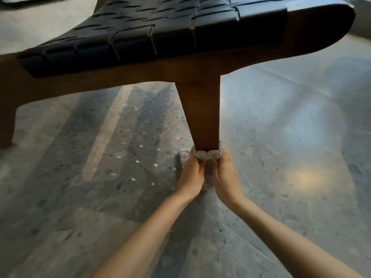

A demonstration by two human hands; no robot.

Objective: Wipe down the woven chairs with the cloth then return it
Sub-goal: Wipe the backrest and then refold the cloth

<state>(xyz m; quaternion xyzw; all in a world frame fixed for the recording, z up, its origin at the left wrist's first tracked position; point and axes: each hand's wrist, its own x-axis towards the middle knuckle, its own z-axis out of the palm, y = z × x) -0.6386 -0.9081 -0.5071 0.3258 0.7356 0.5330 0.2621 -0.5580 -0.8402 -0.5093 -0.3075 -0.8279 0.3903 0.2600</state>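
Note:
A chair with a dark woven strap seat (160, 23) and a brown wooden frame fills the top of the head view. Its front leg (202, 117) tapers down to the floor in the middle. A pale grey cloth (206, 153) is wrapped around the foot of that leg. My left hand (191, 173) and my right hand (224, 173) both grip the cloth, close together just in front of the leg, pulling it snug around the wood. A loose end of the cloth sticks out to the left of my left hand.
The floor (281, 157) is speckled grey stone with light glare at the right. Another chair leg (8, 121) stands at the far left edge. A dark object (30, 1) lies on the floor at the top left.

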